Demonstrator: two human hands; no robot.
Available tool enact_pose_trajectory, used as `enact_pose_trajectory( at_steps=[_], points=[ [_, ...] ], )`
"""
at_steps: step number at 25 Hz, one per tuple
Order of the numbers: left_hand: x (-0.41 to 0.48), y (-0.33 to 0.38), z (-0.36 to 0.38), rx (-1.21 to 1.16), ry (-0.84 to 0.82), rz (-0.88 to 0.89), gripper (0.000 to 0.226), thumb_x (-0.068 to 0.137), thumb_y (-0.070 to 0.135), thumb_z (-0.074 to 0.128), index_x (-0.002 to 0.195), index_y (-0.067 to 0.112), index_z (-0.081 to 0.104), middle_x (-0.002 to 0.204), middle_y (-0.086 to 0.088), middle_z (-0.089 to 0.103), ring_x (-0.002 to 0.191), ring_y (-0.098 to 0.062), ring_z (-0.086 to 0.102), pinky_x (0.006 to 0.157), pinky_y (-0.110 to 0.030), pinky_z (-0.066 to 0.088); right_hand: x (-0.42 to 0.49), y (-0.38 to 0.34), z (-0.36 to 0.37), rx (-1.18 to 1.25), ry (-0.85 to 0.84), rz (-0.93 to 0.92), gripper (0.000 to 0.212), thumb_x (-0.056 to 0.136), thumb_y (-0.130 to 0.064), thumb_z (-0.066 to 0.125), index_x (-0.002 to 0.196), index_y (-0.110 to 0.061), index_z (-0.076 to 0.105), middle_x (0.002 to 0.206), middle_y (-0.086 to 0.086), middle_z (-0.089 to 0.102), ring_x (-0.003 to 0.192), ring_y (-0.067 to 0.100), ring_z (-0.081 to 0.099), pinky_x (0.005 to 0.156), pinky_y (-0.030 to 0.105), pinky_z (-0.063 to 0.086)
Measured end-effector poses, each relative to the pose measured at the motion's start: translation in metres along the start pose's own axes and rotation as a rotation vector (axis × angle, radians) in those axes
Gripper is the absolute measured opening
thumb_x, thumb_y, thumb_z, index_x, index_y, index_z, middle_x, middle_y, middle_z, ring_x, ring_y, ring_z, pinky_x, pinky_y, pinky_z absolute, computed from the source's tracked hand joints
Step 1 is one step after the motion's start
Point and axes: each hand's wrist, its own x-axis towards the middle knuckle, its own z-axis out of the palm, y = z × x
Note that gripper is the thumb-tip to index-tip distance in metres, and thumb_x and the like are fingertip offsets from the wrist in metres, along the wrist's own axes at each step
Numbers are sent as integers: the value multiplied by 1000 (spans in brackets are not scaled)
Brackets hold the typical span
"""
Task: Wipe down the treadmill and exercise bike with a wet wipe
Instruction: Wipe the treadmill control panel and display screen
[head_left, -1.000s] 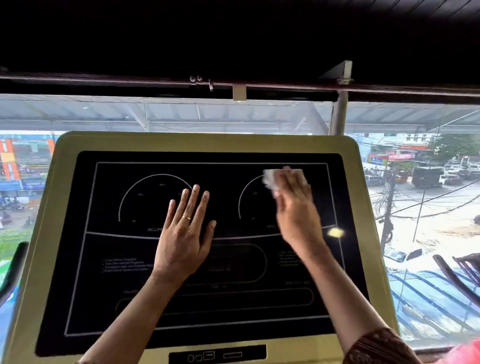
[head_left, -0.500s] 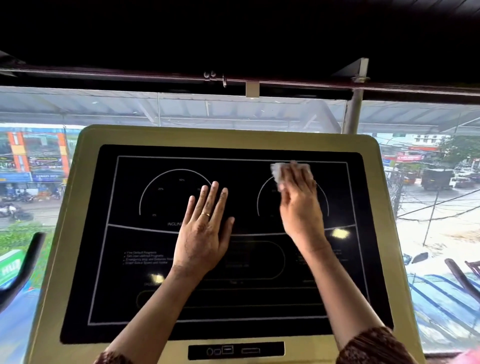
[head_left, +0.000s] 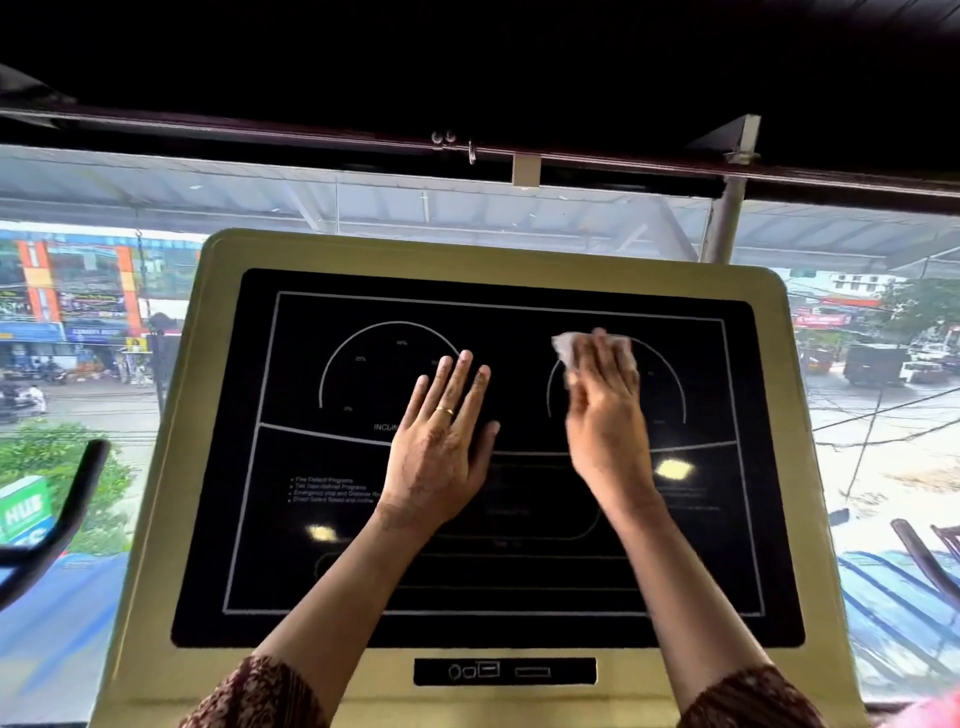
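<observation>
From the head view, a treadmill console (head_left: 171, 467) with a gold frame fills the middle, tilted back toward a wide window (head_left: 883, 441) that looks over a street. Its black panel (head_left: 727, 519) carries 2 white dial outlines, a left dial (head_left: 363, 332) and a right dial (head_left: 672, 379), with small print below that is too blurred to read. The left grip (head_left: 436, 457) lies flat on the middle of the panel, open, its fingers straight and slightly spread with the tips on the lower right of the left dial; a gold ring (head_left: 444, 411) sits on 1 finger. The right grip (head_left: 605, 421) is just beside it, apart from it, on the right dial. It holds a crumpled white wipe (head_left: 566, 348), fingers laid over it and thumb against its left edge, pressing it to the panel at the top left of that dial. The wipe pokes out to the left of the fingertips and above them. Both forearms come up from the bottom edge in dark red patterned sleeves (head_left: 254, 696). 2 pale reflections (head_left: 672, 468) shine on the glass. Below the panel, a narrow black port strip (head_left: 505, 671) is set into the frame. A dark curved handlebar (head_left: 67, 514) shows at the left edge.
</observation>
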Motion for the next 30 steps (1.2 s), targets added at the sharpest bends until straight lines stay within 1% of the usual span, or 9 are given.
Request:
enact_pose_trajectory(
  at_steps=[4, 8, 11, 14, 17, 20, 23, 26, 30],
  points=[
    [-17, -28, -16, 39, -44, 59, 50, 95, 31, 40, 138, 8, 48, 147, -15, 40, 137, -30, 36, 115, -41, 22, -95, -53, 14, 83, -104, -65, 50, 99, -18, 32, 148, -12, 27, 157, 3, 19, 148, 19, 0, 120, 38, 13],
    [-32, -67, -35, 62, -15, 55, 49, 91, 23, 41, 136, 5, 51, 146, -16, 42, 136, -32, 38, 113, -42, 25, -64, -94, 40, 64, -207, -358, 49, 92, -15, 33, 139, -6, 46, 147, 9, 43, 143, 25, 25, 117, 35, 23],
    [-41, -95, -50, 86, -32, -11, 56, 94, 38, 43, 141, 8, 45, 149, -15, 37, 139, -31, 32, 115, -43, 24, -7, -69, 38, -14, -29, -264, 45, 94, -17, 35, 133, -3, 52, 141, 15, 48, 136, 34, 36, 112, 46, 33],
    [-55, -118, -58, 96, -50, -8, 61, 93, 45, 42, 143, 9, 42, 152, -14, 32, 142, -29, 27, 116, -42, 22, -40, -80, 47, 38, 29, -35, 47, 98, -17, 32, 143, -4, 38, 152, 13, 31, 145, 28, 17, 114, 50, 30],
    [-62, -130, -60, 65, -37, -41, 63, 92, 47, 43, 145, 14, 39, 153, -13, 29, 144, -27, 22, 117, -41, 17, -98, -138, 66, 89, -102, -213, 52, 95, -12, 37, 146, -9, 31, 155, 8, 24, 146, 22, 9, 114, 45, 27],
    [-62, -131, -58, 26, -34, -39, 64, 91, 47, 43, 146, 14, 36, 154, -12, 28, 144, -26, 20, 117, -41, 16, -56, -155, 78, 58, -218, -406, 45, 94, -8, 46, 139, -4, 46, 146, 10, 43, 142, 26, 27, 114, 42, 30],
    [-61, -130, -58, 38, -21, -43, 64, 92, 47, 42, 146, 13, 37, 155, -10, 27, 145, -25, 20, 118, -39, 14, 2, -126, 74, -19, -54, -352, 42, 94, -12, 38, 132, -2, 54, 139, 15, 50, 135, 35, 39, 114, 40, 29],
    [-63, -128, -56, 43, -11, -48, 64, 93, 48, 41, 146, 13, 36, 155, -10, 25, 145, -25, 19, 119, -39, 12, -20, -112, 68, 5, 39, -125, 44, 96, -9, 37, 138, 1, 46, 146, 19, 40, 141, 34, 27, 116, 47, 24],
    [-63, -129, -55, 19, -17, -39, 65, 92, 46, 42, 146, 12, 35, 155, -10, 26, 145, -25, 18, 118, -42, 15, -78, -161, 80, 84, -187, -322, 48, 95, -6, 45, 142, -2, 38, 151, 13, 34, 145, 25, 17, 116, 40, 20]
  ],
)
